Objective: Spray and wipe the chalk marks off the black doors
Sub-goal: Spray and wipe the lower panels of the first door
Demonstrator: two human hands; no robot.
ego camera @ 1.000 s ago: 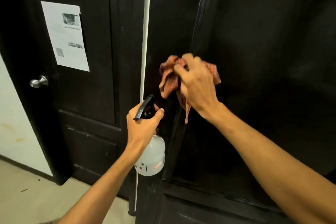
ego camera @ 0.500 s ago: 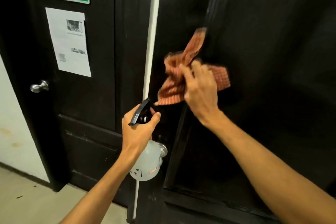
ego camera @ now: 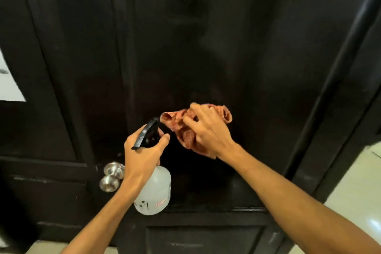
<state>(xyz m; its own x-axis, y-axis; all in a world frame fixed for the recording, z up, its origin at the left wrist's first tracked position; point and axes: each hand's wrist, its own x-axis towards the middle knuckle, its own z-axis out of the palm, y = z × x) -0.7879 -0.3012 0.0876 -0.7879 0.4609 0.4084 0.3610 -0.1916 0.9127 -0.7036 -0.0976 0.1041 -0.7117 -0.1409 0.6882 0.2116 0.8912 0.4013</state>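
the door [ego camera: 206, 51] filled the view, black and glossy, with hazy smears on its upper panel; whether those were chalk could not be told. against its middle panel lay the cloth [ego camera: 176, 122], a crumpled red checked rag, bunched under the right hand [ego camera: 208, 132], whose fingers curled over it and held it to the wood. just left of it, the left hand [ego camera: 142, 156] gripped the neck of the bottle [ego camera: 154, 192], fingers wrapped below the black trigger head, the nozzle tilted up and almost touching the cloth's left edge. the bottle's cloudy white body hung below that hand. the two hands were near each other but apart. beside the left wrist a silver knob [ego camera: 112, 176] stuck out from the door. a sheet of paper [ego camera: 8, 86] showed at the far left, and pale floor [ego camera: 354, 189] at the lower right.
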